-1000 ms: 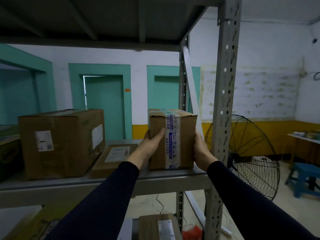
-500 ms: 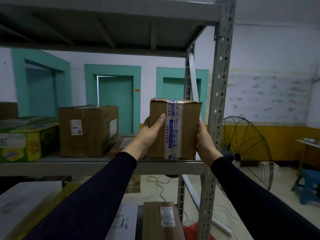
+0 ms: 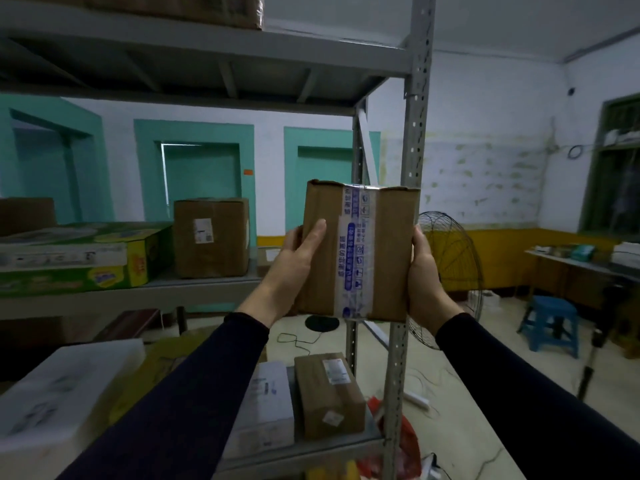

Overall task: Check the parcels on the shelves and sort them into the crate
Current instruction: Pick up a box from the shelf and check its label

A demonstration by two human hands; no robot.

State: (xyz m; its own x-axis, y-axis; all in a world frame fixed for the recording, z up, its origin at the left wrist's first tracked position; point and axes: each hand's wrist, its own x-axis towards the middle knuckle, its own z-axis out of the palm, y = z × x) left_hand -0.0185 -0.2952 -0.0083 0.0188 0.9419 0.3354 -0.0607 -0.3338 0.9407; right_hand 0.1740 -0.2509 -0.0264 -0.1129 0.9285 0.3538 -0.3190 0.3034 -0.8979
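Currently the parcel (image 3: 358, 252) sits at frame centre, clear of the shelf (image 3: 194, 289), its long axis upright and the taped face toward the camera. The left hand (image 3: 294, 268) clamps its left side with the thumb across the front; the right hand (image 3: 424, 275) clamps its right side. Both hands are equally near. The steel upright (image 3: 414, 133) stands directly behind the parcel. No crate is in view, so its direction cannot be told. Other items: a brown carton (image 3: 211, 237) and green box (image 3: 83, 258) at left, 1 smaller labelled box (image 3: 329, 393) on the lower shelf, a fan (image 3: 446, 271) at right.
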